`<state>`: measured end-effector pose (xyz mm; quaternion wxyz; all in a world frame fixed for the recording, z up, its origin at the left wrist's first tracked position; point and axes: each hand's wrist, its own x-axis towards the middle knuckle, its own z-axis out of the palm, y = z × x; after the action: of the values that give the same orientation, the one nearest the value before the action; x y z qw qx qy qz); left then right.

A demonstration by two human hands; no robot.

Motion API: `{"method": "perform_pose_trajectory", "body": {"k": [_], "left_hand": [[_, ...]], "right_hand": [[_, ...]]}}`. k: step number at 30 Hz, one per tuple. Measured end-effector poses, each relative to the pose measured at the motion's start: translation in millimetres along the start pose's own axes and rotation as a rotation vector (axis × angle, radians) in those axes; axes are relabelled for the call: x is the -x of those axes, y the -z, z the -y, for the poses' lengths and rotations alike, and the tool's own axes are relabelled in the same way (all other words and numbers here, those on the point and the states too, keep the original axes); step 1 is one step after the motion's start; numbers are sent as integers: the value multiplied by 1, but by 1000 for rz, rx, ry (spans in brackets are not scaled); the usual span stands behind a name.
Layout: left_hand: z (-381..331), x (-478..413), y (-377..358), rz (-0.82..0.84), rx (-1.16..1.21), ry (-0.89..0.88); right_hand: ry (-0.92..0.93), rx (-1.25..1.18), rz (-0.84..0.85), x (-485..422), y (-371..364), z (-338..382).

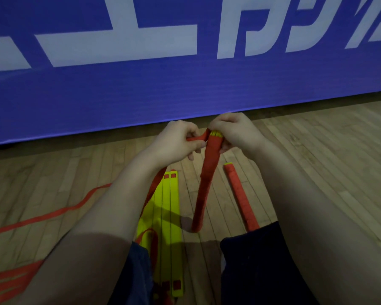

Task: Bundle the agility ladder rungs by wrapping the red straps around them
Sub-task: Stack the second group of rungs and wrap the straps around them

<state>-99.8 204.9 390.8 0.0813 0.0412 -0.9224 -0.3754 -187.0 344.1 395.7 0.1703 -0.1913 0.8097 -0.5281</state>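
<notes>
- Agility ladder rungs (204, 190): one set wrapped in red strap almost end to end, standing tilted with its foot on the floor (317, 150), yellow tips showing at the top.
- Right hand (233, 133) grips the top of this set; left hand (176, 144) pinches the strap end (197, 137) beside it.
- Judged: last turn or tuck pending.
- Second wrapped bundle (240, 197) lies just right, apparently finished.
- Flat yellow rungs (165, 208) lie left, unwrapped; loose straps (53, 214) trail off.
</notes>
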Motion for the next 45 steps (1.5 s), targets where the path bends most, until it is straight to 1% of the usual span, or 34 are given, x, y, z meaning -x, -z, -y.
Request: {"method": "perform_pose_trajectory", "body": {"k": [2, 4, 6, 9, 11, 13, 15, 17, 19, 22, 24, 27, 28, 29, 32, 35, 36, 37, 39, 41, 43, 45], "left_hand": [[4, -1, -1, -2, 8, 36], [5, -3, -3, -23, -4, 39], [3, -3, -4, -42, -43, 33], [3, -2, -2, -9, 21, 62], [6, -1, 0, -13, 31, 76], [8, -1, 0, -56, 14, 84], [8, -1, -3, -77, 4, 84], [8, -1, -5, -84, -10, 92], [7, -2, -5, -104, -14, 100], [5, -2, -9, -80, -3, 93], [2, -3, -12, -74, -30, 84], [-1, 0, -16, 23, 40, 62], [-2, 1, -19, 55, 51, 53], [-2, 1, -21, 48, 40, 37], [4, -3, -25, -82, -37, 2], [14, -9, -20, -82, -20, 1], [16, -9, -17, -74, 6, 5], [16, -9, -15, -72, 21, 1], [17, -9, -14, -65, -11, -26], [17, -8, -15, -53, -79, -71], [20, -9, -14, -48, -72, -78], [23, -9, -11, -31, -5, -70]], "right_hand": [[5, -54, 47, 0, 0, 0], [5, -66, 59, 0, 0, 1], [-16, -78, 44, 2, -2, 1], [-55, -134, 19, 2, -3, -1], [-105, -274, 71, 1, 0, -2], [-110, -391, 166, 1, 4, -1], [-65, -343, 185, 2, 5, -3], [-13, -171, 123, 4, 5, -3], [52, 65, 25, 5, 4, -3], [159, 304, -181, 4, -6, -5], [190, 326, -285, 4, -15, -7], [79, 151, -310, 0, -16, -4], [38, 110, -302, -2, -15, -4], [5, 76, -287, -4, -15, -4], [-32, -3, -229, -7, -14, -4], [-136, -303, -99, -2, -5, 0], [-156, -333, -64, -1, 0, 0], [-146, -280, -49, -1, 3, -1], [-52, -74, -19, 1, 7, -4], [45, 78, 72, 3, 8, -5], [71, 94, 187, 6, 8, -5], [77, 60, 228, 7, 10, -6]]}}
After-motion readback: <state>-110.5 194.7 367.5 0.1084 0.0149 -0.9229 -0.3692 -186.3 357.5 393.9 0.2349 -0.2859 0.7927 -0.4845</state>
